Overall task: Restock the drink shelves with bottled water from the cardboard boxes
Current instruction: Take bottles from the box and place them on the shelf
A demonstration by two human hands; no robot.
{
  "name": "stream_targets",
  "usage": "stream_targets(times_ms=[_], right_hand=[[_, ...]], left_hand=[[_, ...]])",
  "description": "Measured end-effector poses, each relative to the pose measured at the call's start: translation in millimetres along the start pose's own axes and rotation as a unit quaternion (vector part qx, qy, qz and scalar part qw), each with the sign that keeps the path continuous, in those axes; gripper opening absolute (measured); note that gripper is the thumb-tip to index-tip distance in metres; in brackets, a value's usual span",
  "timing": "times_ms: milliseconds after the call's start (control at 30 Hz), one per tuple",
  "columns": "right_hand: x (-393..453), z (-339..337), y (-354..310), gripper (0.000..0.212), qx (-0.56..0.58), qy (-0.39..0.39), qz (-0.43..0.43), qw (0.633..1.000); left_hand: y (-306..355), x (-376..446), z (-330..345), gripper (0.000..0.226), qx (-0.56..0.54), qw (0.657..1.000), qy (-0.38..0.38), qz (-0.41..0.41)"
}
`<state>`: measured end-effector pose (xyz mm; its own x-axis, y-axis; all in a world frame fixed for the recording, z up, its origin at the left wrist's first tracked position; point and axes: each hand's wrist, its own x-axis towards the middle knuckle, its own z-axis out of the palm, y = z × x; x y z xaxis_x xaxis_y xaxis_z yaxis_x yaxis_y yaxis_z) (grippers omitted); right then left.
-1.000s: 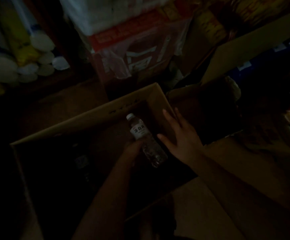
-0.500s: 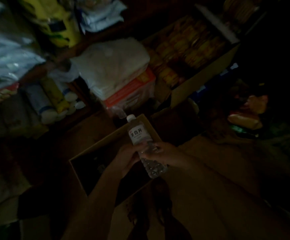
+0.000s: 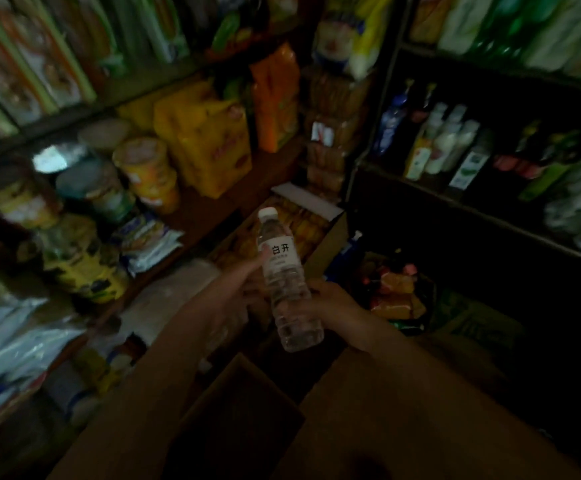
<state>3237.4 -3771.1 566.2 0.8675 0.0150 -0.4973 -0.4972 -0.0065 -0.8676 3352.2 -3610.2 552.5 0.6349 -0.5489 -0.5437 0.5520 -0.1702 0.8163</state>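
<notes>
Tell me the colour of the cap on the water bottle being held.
White, on the water bottle; the head view shows its cap clearly.

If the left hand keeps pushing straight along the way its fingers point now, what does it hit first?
Probably the open box of yellow packs. The left hand, gripping the bottle with the right hand, points up and right toward that box. Depth is unclear in this dim view, so it might pass above the box.

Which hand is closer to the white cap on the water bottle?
Left. The left hand holds the bottle by its label, just under the cap. The right hand grips lower down.
</notes>
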Motion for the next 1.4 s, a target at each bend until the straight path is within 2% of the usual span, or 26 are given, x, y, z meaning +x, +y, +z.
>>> stream_targets(times_ms=[67, 167, 333, 400, 500, 633, 1067, 1267, 1400], right_hand=[[-24, -31, -21, 0.034, 0.012, 0.028, -0.021, 0.999], [-59, -82, -42, 0.047, 0.008, 0.074, -0.043, 0.996], [-110, -181, -68, 0.057, 0.007, 0.164, -0.083, 0.983], [-132, -219, -76, 0.054, 0.004, 0.184, -0.096, 0.978], [-160, -272, -84, 0.053, 0.002, 0.204, -0.122, 0.971], [-190, -335, -91, 0.035, 0.005, 0.229, -0.155, 0.961], [-204, -493, -109, 0.041, 0.048, 0.32, -0.207, 0.923], [-196, -573, -118, 0.045, 0.043, 0.376, -0.205, 0.903], [-190, -628, -116, 0.059, 0.031, 0.421, -0.21, 0.882]], left_hand=[[47, 2, 40, 0.066, 0.018, 0.999, -0.005, 0.047], [101, 0, 118, 0.072, 0.031, 0.994, -0.039, 0.098], [156, 13, 235, 0.071, 0.08, 0.986, -0.062, 0.133], [175, 19, 278, 0.069, 0.093, 0.982, -0.071, 0.146], [199, 30, 343, 0.054, 0.119, 0.975, -0.088, 0.167], [227, 46, 419, 0.042, 0.149, 0.966, -0.109, 0.18], [292, 137, 581, 0.052, 0.196, 0.937, -0.189, 0.22], [328, 184, 646, 0.043, 0.262, 0.9, -0.25, 0.244], [352, 209, 685, 0.031, 0.317, 0.866, -0.281, 0.264]])
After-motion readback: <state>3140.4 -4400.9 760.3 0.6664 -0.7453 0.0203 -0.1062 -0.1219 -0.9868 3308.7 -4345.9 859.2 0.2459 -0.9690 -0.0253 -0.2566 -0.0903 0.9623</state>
